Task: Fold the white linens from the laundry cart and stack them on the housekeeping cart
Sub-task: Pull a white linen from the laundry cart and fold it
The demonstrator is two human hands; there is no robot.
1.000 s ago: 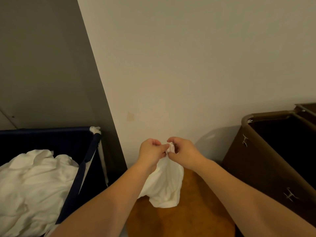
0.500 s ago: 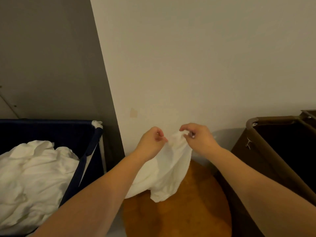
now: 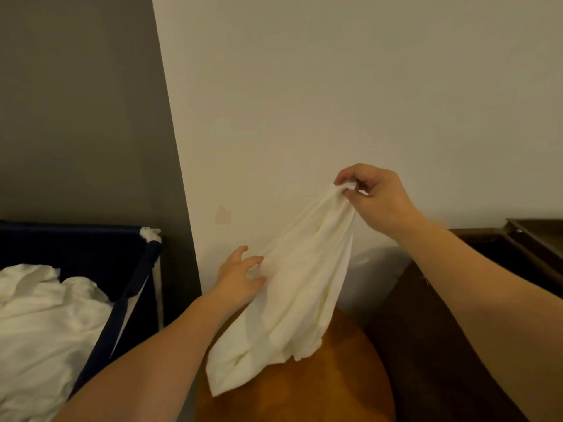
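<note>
Head view: right hand (image 3: 374, 199) raised in front of the off-white wall (image 3: 335, 86), thumb and curled fingers pinching the top corner of a white linen (image 3: 298, 293). The cloth hangs down and to the left in long folds, its lower edge draped in front of a round orange-brown surface (image 3: 304, 388); can't tell if it touches. Left hand (image 3: 240, 278) sits lower, at the linen's left edge, fingers spread and loosely bent, fingertips at the fabric, no clear grip. Both forearms are bare. Far left is a navy laundry cart (image 3: 76, 239) with a white frame tube (image 3: 158, 287) at its near corner, and a crumpled pile of white linens (image 3: 39, 324) heaped inside. A grey wall (image 3: 76, 102) rises behind the cart and meets the off-white wall at a corner running down between the cart and the left hand. There is a small pale patch (image 3: 223, 214) on the off-white wall just above the left hand. On the right, a dark brown bin (image 3: 457, 330) stands against the wall, its inside in shadow. Lighting is dim and warm.
</note>
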